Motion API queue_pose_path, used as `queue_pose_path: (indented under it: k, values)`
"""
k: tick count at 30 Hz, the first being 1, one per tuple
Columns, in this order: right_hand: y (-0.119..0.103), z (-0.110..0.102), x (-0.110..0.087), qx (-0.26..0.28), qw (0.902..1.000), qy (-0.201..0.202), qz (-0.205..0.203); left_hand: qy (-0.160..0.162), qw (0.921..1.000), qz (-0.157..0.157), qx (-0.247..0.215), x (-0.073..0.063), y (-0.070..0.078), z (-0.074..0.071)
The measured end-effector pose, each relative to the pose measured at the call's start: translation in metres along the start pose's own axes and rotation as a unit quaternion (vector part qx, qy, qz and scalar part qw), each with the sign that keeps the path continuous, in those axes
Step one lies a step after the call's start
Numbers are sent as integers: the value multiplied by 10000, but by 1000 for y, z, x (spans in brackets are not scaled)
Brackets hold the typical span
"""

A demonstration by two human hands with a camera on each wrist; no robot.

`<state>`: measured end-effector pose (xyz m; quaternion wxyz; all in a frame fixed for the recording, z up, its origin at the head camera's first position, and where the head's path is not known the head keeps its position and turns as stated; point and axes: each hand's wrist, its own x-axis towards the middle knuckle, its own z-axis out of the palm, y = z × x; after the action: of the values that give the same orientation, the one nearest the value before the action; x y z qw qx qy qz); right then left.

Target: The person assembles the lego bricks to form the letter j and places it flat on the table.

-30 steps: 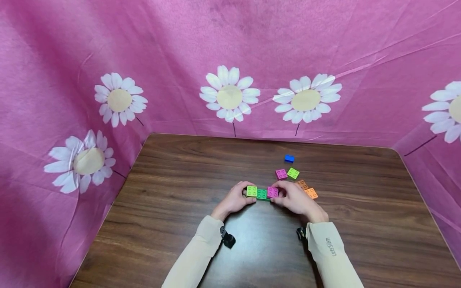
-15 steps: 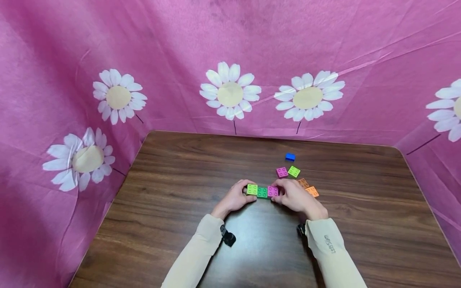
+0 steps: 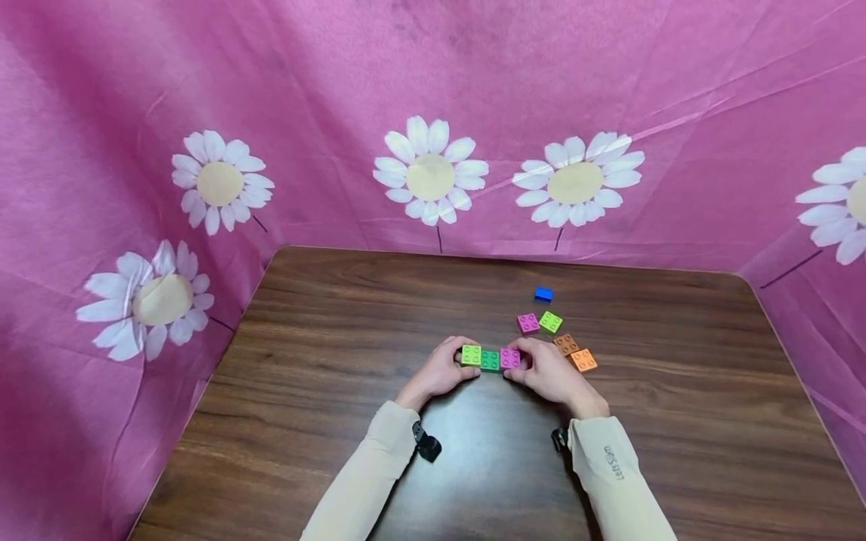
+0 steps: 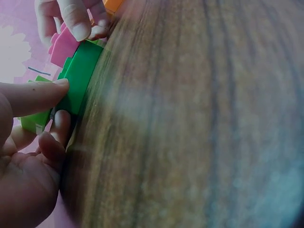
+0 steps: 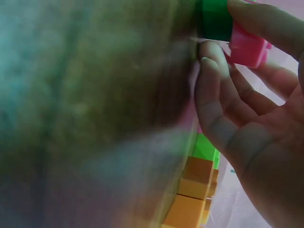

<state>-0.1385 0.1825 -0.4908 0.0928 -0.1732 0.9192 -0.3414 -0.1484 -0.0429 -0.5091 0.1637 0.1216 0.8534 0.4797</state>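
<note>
Your left hand (image 3: 438, 368) grasps the left end of the green block (image 3: 490, 362), where the lime block (image 3: 471, 355) sits on top; in the left wrist view your thumb presses the green side. Your right hand (image 3: 551, 373) pinches the other end, around the pink block (image 3: 510, 358), which is also mounted on the green one. A stretch of green studs shows between those two upper blocks, and all the studs face up. The joined piece is about midway between the left and right edges of the surface (image 3: 325, 330); you cannot tell from these views whether its underside touches the wood.

Just past your right hand, toward the far edge, a second pink block (image 3: 528, 324) and a second lime block (image 3: 551, 322) lie side by side. The blue block (image 3: 543, 294) is beyond them, nearest the far edge. A brown block (image 3: 566, 345) and an orange block (image 3: 584, 360) lie close together beside your right hand, toward the right edge. Behind the far edge hangs a pink cloth (image 3: 325, 90) printed with white flowers.
</note>
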Motion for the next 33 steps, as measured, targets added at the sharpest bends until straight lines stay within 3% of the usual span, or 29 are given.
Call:
queue_pose_path:
  k: [8, 14, 24, 33]
  values:
    - [5, 5, -2, 107, 9995, -176, 230, -8, 10000, -18, 49, -1, -1, 3]
    - [10, 0, -5, 706, 9956, -479, 377, -27, 10000, -41, 54, -2, 0, 4]
    - [22, -7, -11, 1471, 9832, -3, 1080, 14, 10000, 8, -1, 0, 0, 2]
    - [26, -7, -8, 1908, 9713, 371, 1369, 17, 10000, -59, 36, -2, -1, 2]
